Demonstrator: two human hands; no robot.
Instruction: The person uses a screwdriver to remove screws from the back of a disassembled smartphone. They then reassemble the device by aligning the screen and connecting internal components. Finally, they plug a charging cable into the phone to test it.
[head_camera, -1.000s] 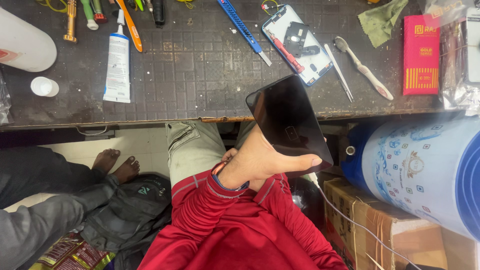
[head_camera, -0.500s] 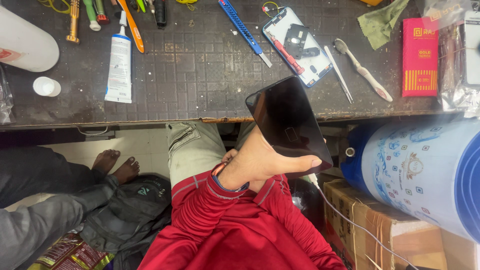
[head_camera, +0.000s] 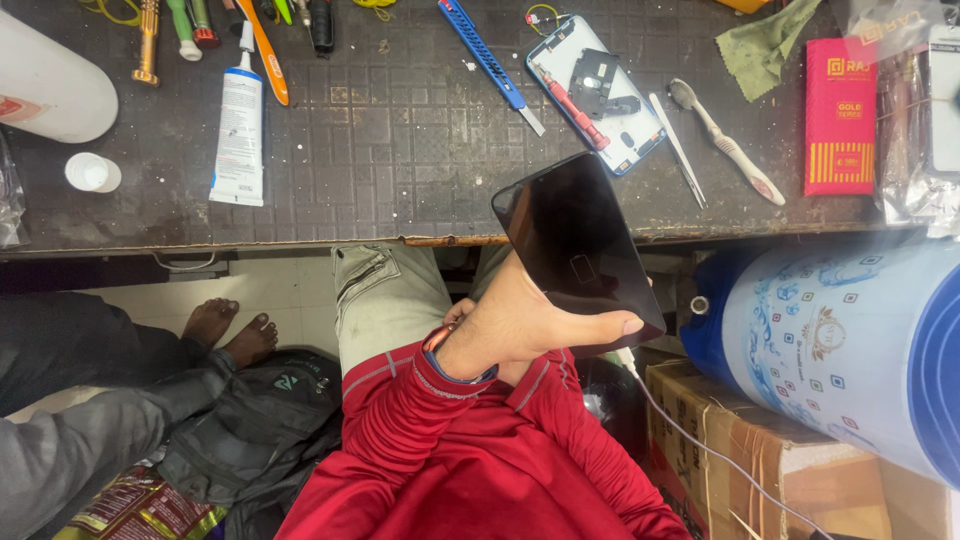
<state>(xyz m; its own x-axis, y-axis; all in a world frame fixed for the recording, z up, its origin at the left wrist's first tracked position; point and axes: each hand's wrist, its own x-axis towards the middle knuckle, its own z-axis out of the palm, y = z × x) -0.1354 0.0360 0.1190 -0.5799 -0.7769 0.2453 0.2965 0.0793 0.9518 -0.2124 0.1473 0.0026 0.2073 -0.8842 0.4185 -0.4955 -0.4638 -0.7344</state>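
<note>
We find the dark phone (head_camera: 577, 240) held off the bench (head_camera: 400, 150), overlapping its front edge: the upper corner lies over the bench top, the lower end hangs below the edge above the lap. Its long axis runs diagonally, from upper left near the bench edge down to lower right, glass face toward the camera. One hand (head_camera: 525, 322) supports it from below, thumb laid along the lower edge and the fingers closed around the back; given the red sleeve (head_camera: 430, 420) it reads as the left, though we cannot confirm this. The other hand is not visible.

Left of the phone, the bench top is open as far as a white tube (head_camera: 240, 125). Just beyond the phone's upper corner lie an opened phone frame (head_camera: 598, 90) and tweezers (head_camera: 678, 150). To the phone's right, a blue-and-white drum (head_camera: 850, 350) stands close, limiting room on that side. A white cable (head_camera: 690, 430) trails below the phone's lower end.
</note>
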